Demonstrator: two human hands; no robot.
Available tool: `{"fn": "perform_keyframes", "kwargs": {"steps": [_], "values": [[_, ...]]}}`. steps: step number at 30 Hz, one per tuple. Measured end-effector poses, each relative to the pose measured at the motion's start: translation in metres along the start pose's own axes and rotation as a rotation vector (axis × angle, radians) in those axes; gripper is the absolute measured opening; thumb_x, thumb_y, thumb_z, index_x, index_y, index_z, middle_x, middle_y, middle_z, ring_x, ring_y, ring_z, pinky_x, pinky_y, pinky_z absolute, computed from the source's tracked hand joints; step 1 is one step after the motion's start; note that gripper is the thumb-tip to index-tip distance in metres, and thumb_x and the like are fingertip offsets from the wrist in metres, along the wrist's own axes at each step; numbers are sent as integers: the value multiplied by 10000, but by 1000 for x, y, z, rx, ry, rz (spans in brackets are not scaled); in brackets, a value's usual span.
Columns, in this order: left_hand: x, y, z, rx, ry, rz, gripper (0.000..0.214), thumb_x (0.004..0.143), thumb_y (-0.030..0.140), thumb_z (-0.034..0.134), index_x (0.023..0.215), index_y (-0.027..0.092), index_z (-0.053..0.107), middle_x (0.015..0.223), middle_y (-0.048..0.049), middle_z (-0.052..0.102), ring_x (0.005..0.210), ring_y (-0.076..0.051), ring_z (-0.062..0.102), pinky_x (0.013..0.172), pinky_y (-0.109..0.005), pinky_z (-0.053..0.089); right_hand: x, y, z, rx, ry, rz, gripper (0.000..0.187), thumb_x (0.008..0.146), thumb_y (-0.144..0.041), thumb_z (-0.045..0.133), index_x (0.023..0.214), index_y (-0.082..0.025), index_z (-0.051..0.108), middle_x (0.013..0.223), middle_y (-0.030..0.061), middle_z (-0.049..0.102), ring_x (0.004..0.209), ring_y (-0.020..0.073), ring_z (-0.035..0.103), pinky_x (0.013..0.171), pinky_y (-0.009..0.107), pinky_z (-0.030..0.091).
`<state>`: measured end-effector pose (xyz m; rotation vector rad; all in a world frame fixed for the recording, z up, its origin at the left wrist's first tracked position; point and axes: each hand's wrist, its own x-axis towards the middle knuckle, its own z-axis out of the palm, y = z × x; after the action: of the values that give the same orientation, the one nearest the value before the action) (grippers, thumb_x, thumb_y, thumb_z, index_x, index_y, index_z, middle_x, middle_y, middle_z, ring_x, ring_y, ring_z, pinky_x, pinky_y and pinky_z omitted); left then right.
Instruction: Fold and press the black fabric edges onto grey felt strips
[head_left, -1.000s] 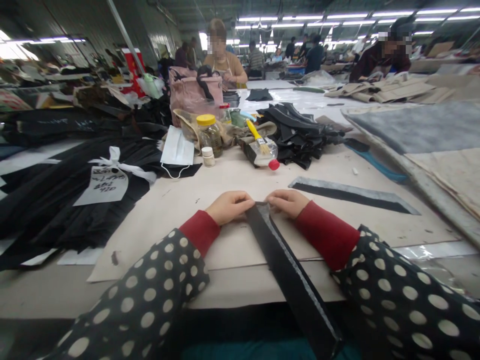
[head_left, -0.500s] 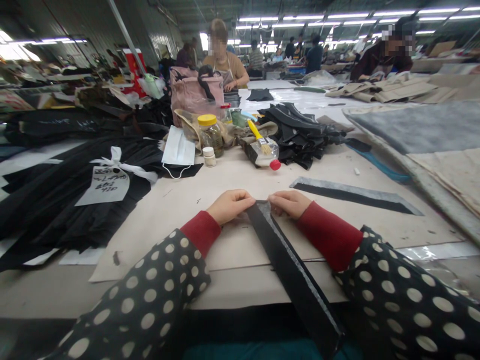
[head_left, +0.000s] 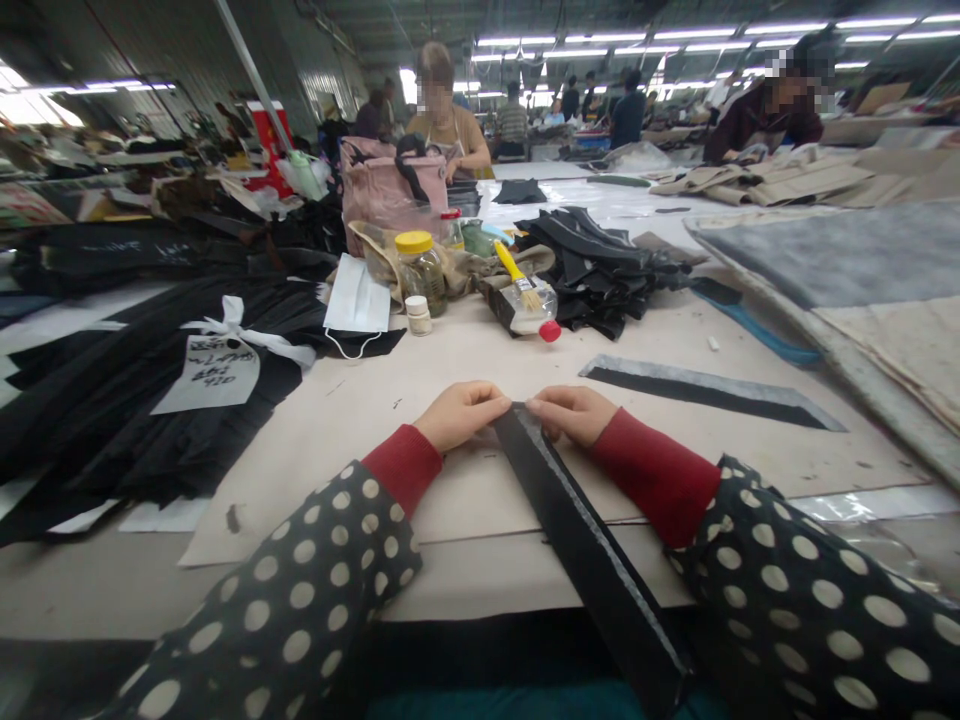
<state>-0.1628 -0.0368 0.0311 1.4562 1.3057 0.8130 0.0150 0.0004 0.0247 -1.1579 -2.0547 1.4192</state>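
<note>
A long black fabric strip [head_left: 574, 535] with a grey-white line along its length runs from my hands down over the table's near edge. My left hand [head_left: 465, 412] pinches its far end at the left corner, thumb on top. At the right corner of that same end, my right hand [head_left: 574, 410] is closed on the strip, its thumb and forefinger close to my left fingertips. To the right lies another strip [head_left: 709, 390], flat on the table, black along one side and grey along the other.
On the left is a pile of black fabric [head_left: 150, 420] with a paper tag [head_left: 210, 375]. Ahead stand a yellow-lidded jar [head_left: 420, 272], a small white bottle [head_left: 418, 316], a brush [head_left: 517, 275] on a plastic bottle and black scraps [head_left: 600, 260]. Co-workers stand beyond.
My right hand has moved slightly left along the strip's far end, closer to my left hand. My left hand has stayed nearly in place.
</note>
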Motion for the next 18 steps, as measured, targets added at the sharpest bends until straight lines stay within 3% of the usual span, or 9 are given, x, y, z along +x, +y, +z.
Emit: {"fn": "perform_keyframes", "kwargs": {"steps": [5, 9, 14, 18], "values": [[-1, 0, 1, 116, -56, 91, 171, 702, 276, 501, 680, 117, 559, 628, 13, 522, 602, -89, 469, 585, -204, 384, 2, 1, 5, -260, 28, -157, 219, 714, -322, 475, 695, -125, 570, 550, -12, 519, 506, 82, 450, 494, 206, 345], [-1, -2, -3, 185, -91, 141, 204, 716, 294, 482, 749, 121, 586, 664, 7, 543, 624, -96, 479, 584, -200, 391, 13, -11, -4, -470, -67, -237, 223, 731, -297, 474, 717, -126, 617, 611, 3, 562, 575, 90, 474, 559, 213, 357], [4, -13, -9, 267, 204, 35, 221, 709, 339, 461, 699, 141, 559, 577, 20, 514, 536, -103, 473, 481, -198, 375, 32, -28, -32, -474, -204, 48, 415, 817, -421, 344, 903, -119, 616, 817, 69, 630, 670, 119, 549, 584, 223, 410], [8, -17, -10, 327, 320, 7, 194, 690, 314, 450, 651, 152, 549, 570, 19, 521, 542, -111, 484, 483, -204, 377, 30, -31, -35, -826, -183, -65, 468, 687, -447, 549, 1040, -140, 577, 904, 84, 615, 741, 168, 557, 664, 264, 413]]}}
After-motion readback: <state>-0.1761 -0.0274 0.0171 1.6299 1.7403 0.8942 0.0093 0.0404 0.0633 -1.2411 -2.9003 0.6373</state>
